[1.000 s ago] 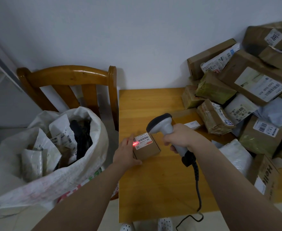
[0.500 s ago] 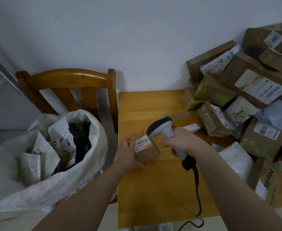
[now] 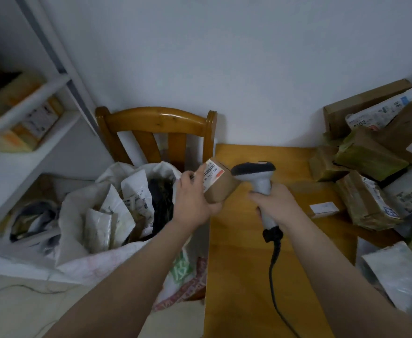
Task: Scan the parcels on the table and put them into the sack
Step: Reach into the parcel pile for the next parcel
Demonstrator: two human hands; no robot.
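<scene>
Left hand (image 3: 192, 203): gripping the small box (image 3: 220, 189) tight, holding it over the left edge of the table (image 3: 248, 264), beside the sack (image 3: 90, 264). Worth aiming for the open mouth and releasing low; right hand (image 3: 276, 203) clutching the scanner (image 3: 253, 170).

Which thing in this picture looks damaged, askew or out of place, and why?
The parcel pile at the right end of the table is heaped untidily, with boxes tilted against each other. One taped brown box at its front looks crumpled and battered.
</scene>
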